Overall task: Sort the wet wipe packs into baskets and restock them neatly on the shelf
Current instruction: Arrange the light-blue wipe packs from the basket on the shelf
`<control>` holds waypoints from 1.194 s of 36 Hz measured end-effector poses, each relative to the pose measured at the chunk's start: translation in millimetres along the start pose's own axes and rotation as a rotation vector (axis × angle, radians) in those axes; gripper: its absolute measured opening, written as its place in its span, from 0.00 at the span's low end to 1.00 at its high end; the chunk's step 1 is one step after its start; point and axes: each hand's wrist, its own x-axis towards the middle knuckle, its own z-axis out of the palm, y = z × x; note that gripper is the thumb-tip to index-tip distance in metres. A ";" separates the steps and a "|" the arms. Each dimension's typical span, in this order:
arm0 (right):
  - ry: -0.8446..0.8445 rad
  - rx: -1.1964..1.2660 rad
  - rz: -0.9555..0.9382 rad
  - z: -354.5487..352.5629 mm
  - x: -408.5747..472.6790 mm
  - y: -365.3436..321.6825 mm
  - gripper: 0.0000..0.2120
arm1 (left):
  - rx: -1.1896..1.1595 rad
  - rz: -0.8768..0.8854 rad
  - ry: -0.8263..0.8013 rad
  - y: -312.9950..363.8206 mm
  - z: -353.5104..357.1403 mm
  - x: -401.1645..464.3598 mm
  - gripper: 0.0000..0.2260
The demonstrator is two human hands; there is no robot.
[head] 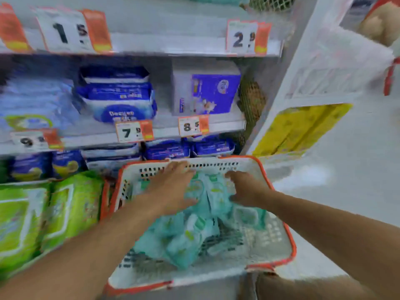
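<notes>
The soft teal plastic wet wipe packs (194, 224) lie heaped in the white perforated basket with an orange rim (287, 232). Left hand (173, 187) lies flat at 11 o'clock, fingers apart; right hand (244, 191) at 1 o'clock, fingers too blurred to tell. Packs look light, squashy, slippery: pinch the flat faces.

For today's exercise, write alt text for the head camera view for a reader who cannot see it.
Both hands, left hand and right hand, reach into a white basket with an orange rim, onto teal wet wipe packs. Behind are blurred shelves of blue packs with price tags; green packs lie left.
</notes>
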 end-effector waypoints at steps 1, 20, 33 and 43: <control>-0.055 0.005 0.098 19.5 1.3 14.0 0.41 | 0.036 -0.068 -0.154 -6.8 29.2 -8.1 0.39; -0.546 0.154 -0.036 21.8 -5.6 19.4 0.19 | -0.669 -0.300 -0.227 -25.9 72.9 -24.6 0.44; -0.035 0.460 0.388 61.8 30.1 -7.2 0.31 | -1.631 -0.724 0.171 -32.4 63.3 -51.2 0.22; -0.105 0.127 0.207 146.0 14.3 -27.3 0.24 | -1.676 -0.862 0.260 -65.0 100.0 -59.1 0.21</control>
